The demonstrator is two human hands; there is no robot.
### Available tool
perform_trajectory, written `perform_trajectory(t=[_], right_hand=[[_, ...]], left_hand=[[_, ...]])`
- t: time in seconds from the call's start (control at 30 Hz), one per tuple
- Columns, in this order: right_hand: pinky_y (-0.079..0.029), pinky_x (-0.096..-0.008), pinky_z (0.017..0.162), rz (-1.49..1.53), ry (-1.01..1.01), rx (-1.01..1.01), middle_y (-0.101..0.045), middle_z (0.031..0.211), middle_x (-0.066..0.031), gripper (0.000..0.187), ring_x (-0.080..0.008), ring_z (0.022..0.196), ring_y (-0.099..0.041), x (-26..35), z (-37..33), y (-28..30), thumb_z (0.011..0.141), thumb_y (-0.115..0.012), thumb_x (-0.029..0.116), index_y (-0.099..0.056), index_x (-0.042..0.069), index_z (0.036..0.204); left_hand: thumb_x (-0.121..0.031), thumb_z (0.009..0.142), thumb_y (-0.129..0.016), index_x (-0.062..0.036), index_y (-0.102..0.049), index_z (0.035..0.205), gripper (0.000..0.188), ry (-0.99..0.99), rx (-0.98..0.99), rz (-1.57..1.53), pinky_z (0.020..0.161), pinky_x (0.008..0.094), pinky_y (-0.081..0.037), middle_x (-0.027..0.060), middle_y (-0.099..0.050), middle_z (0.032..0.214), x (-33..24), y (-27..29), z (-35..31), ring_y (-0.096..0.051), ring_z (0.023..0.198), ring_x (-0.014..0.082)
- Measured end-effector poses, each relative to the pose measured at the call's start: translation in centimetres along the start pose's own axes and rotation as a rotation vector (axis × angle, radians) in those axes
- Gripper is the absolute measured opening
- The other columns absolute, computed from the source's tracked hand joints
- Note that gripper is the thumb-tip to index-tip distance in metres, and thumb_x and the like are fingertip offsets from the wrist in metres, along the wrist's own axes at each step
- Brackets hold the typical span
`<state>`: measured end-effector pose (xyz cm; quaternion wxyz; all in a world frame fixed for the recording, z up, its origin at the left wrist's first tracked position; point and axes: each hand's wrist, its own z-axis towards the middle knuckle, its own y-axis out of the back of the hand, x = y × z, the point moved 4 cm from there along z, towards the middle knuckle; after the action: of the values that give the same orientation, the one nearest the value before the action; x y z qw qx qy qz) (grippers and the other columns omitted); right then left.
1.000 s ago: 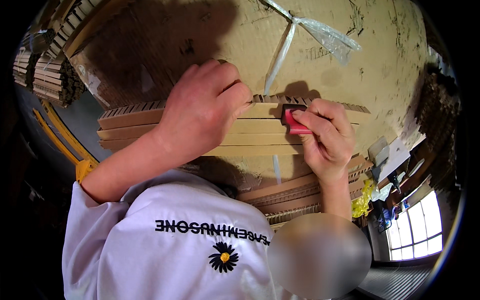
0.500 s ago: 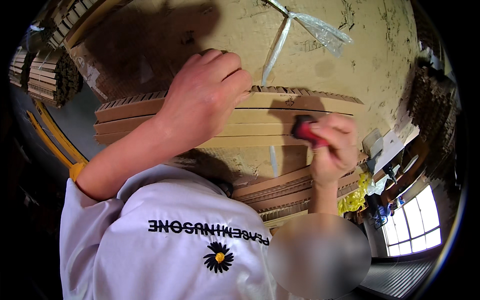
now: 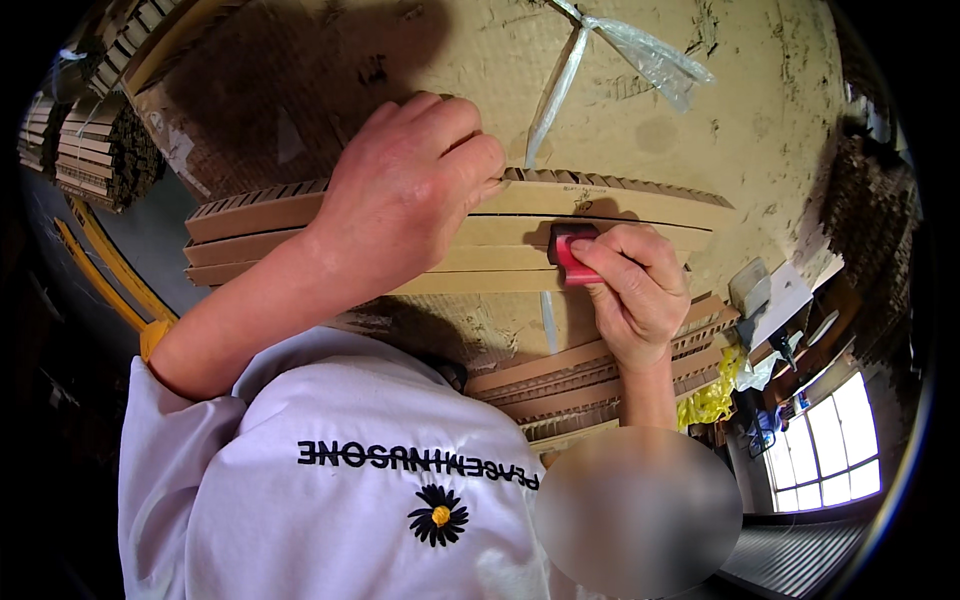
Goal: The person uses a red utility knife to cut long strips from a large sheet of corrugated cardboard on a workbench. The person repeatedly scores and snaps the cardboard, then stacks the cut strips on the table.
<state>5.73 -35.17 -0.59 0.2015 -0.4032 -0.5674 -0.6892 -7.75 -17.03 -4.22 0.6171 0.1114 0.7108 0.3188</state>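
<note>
A stack of long brown cardboard strips (image 3: 260,247) with a ribbed core lies across a large cardboard surface in front of me. My left hand (image 3: 415,190) is closed over the stack's far edge, its fingertips mostly hidden. In my right hand (image 3: 640,290), pinched between thumb and fingers, is a red stamp (image 3: 575,262) with a dark base. The base is against the middle strips, right of my left hand; whether it presses flat I cannot tell. Small dark marks show on the farthest strip, just beyond the stamp.
A clear plastic tie (image 3: 560,90) is knotted across the cardboard surface (image 3: 760,120). More strips (image 3: 560,385) lie close to my body. Bundled strips (image 3: 100,150) and a yellow metal frame (image 3: 115,270) stand at the left. A yellow plastic bag (image 3: 710,390) is at the right.
My right hand has moved left and slightly inward with the stamp, bringing its dark base onto the strips. The left hand stays almost where it was.
</note>
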Motion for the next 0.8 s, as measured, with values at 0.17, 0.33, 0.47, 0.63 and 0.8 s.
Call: perform_trajectory(t=[0.17,0.33,0.47,0.63,0.8], right_hand=[[-0.054,-0.0319,0.071,-0.027,-0.025,-0.005,-0.067,0.095,-0.0094,0.027,-0.0229,0.082,-0.066,-0.1,0.0,-0.2,0.074,-0.084,0.0,-0.078,0.002,0.1],[-0.054,-0.03,0.07,-0.066,-0.062,0.011,-0.067,0.096,-0.0105,0.025,-0.0224,0.081,-0.067,0.1,0.3,-0.2,0.076,-0.083,-0.001,-0.077,0.002,0.1],[-0.054,-0.0315,0.064,-0.044,-0.071,-0.023,-0.066,0.091,-0.0102,0.031,-0.0234,0.077,-0.066,-0.2,0.6,-0.4,0.067,-0.078,-0.007,-0.077,0.001,0.097],[-0.054,-0.0324,0.062,-0.062,-0.055,-0.026,-0.066,0.09,-0.0102,0.037,-0.0242,0.075,-0.067,-0.1,0.8,-0.5,0.06,-0.073,-0.011,-0.077,0.002,0.095],[-0.054,-0.0325,0.063,-0.082,-0.018,-0.03,-0.066,0.092,-0.0106,0.036,-0.0246,0.076,-0.067,-0.3,0.8,-0.7,0.061,-0.073,-0.011,-0.077,0.002,0.094]], left_hand=[[-0.005,0.079,-0.074,-0.0038,-0.064,0.088,0.013,0.005,0.005,-0.001,0.073,0.04,-0.043,0.0085,-0.055,0.087,0.0,0.0,0.1,-0.056,0.081,0.0297],[-0.008,0.076,-0.079,-0.0033,-0.064,0.096,0.025,0.004,0.055,0.02,0.077,0.0409,-0.046,0.0106,-0.058,0.095,-0.1,0.3,-0.4,-0.057,0.087,0.0319],[-0.011,0.071,-0.082,-0.0033,-0.061,0.109,0.044,0.018,0.12,0.1,0.081,0.0433,-0.047,0.0135,-0.059,0.106,-0.6,2.5,-1.5,-0.057,0.095,0.0352],[-0.012,0.068,-0.084,-0.0029,-0.06,0.115,0.053,0.039,0.168,0.147,0.082,0.045,-0.048,0.0144,-0.058,0.11,0.5,3.1,-3.4,-0.057,0.096,0.0359],[-0.013,0.069,-0.084,-0.0022,-0.061,0.12,0.057,0.011,0.14,0.142,0.082,0.045,-0.048,0.0145,-0.058,0.111,0.4,3.0,-3.9,-0.057,0.097,0.0357]])
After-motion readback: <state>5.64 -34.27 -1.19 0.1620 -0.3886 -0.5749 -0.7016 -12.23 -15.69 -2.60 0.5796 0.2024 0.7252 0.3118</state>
